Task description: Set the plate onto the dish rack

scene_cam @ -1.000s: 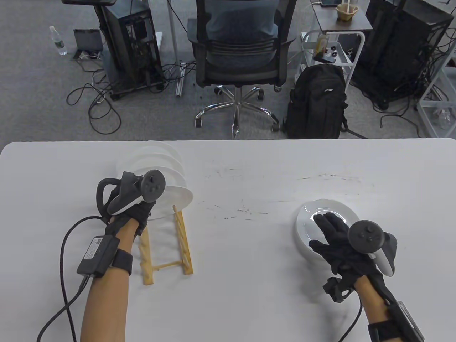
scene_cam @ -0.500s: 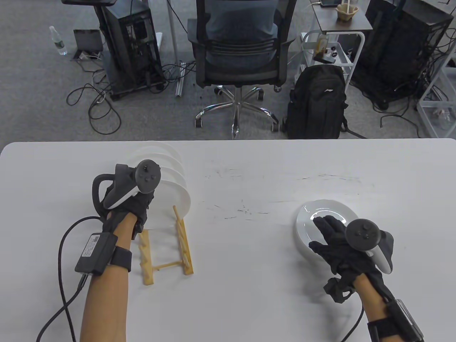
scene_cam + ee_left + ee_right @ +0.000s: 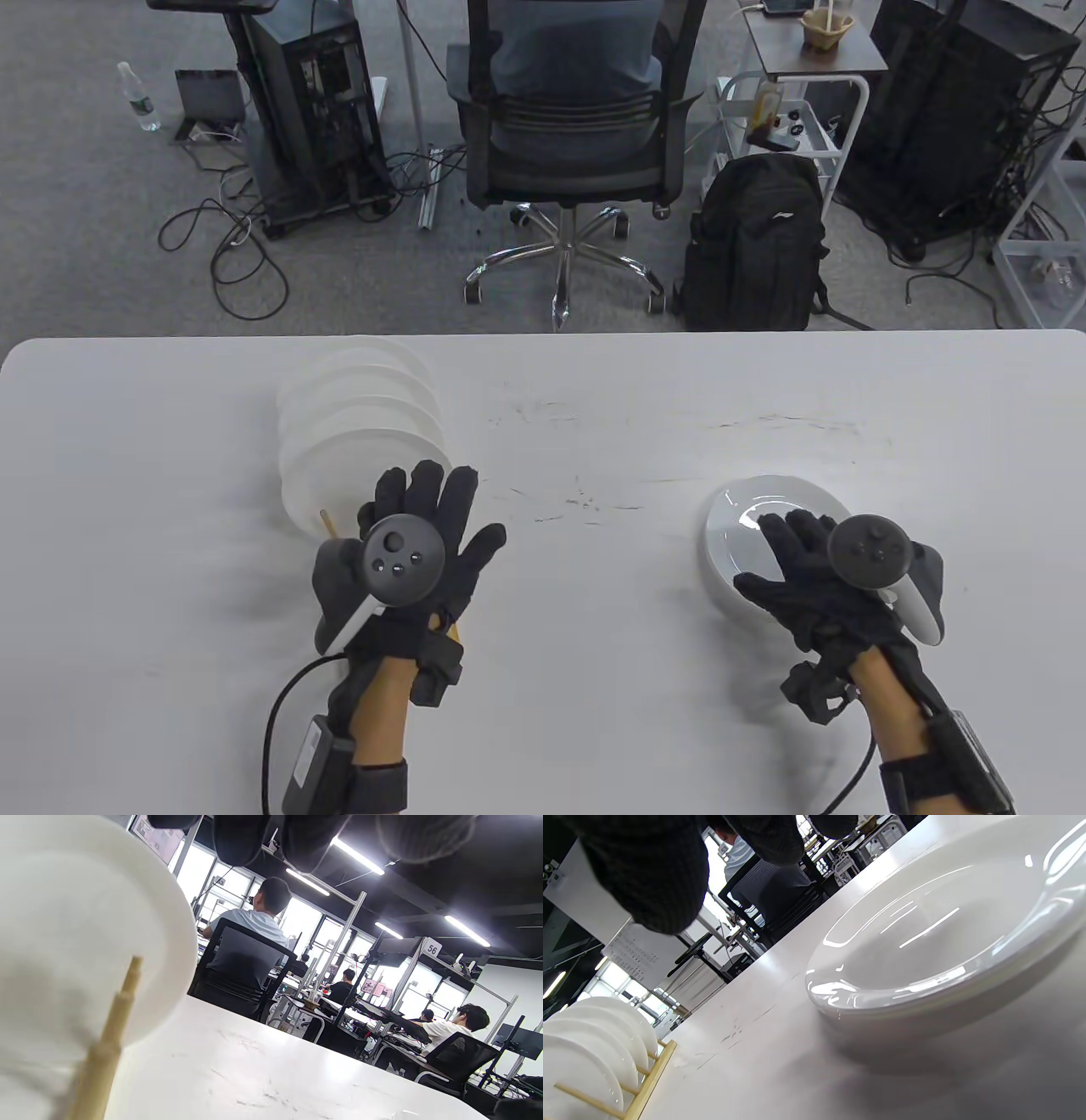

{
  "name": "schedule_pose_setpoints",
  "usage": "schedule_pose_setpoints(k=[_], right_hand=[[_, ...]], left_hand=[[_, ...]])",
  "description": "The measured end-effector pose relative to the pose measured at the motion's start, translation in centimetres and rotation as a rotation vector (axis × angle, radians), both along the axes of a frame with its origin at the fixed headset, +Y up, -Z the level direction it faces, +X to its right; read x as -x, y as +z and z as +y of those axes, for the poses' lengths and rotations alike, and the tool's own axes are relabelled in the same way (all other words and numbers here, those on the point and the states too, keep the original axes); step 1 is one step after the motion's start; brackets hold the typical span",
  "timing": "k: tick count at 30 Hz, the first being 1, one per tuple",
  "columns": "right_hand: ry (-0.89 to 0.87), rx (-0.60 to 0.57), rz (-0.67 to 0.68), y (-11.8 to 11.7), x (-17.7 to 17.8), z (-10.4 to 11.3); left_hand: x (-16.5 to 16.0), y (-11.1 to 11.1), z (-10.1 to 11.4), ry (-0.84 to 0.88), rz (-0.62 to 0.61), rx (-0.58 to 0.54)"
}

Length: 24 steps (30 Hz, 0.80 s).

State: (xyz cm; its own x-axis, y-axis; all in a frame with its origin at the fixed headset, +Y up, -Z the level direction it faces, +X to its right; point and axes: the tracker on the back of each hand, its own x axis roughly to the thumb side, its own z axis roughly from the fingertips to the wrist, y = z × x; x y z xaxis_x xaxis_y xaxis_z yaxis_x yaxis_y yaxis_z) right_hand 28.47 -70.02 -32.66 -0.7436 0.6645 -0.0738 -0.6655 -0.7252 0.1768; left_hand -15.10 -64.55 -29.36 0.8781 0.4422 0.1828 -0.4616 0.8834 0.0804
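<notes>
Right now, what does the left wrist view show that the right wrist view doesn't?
Only the left wrist view: one rack peg close up against the nearest racked plate, with that hand's fingertips above, touching neither.
Only the right wrist view: the flat plate lying on the table, and the rack's side rail.
Both: white plates standing in the wooden dish rack, and the office behind.
</notes>
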Motion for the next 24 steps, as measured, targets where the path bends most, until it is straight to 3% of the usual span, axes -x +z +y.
schedule_pose_setpoints(k=[6, 8, 10, 12, 15, 20, 24], right_hand=[[0.212, 0.07, -0.329, -1.1, -4.3, -2.4], [0.381, 0.148, -0.471, -1.2, -5.7, -3.9], [0.449, 0.244, -0.511, -1.3, -6.3, -5.1], [0.469, 0.287, -0.545, -1.4, -6.7, -5.7], [0.324, 0.287, -0.592, -1.6, -7.3, -6.2], [0.215, 0.213, -0.704, -0.9, -8.9, -5.3], [0.164, 0.177, -0.726, -0.1, -10.1, -2.2]], left_hand=[[-0.4, 0.4, -1.6, -0.104, -0.017, -0.026], [-0.3, 0.6, -1.7, -0.086, -0.027, -0.01], [-0.2, 0.7, -1.8, -0.072, -0.035, -0.007], [-0.1, 0.7, -1.9, -0.076, -0.039, -0.002], [0.0, 0.5, -2.1, -0.074, -0.04, 0.008], [0.1, 0.5, -2.1, -0.068, -0.045, 0.019], [0.3, 0.7, -2.2, -0.055, -0.046, 0.02]])
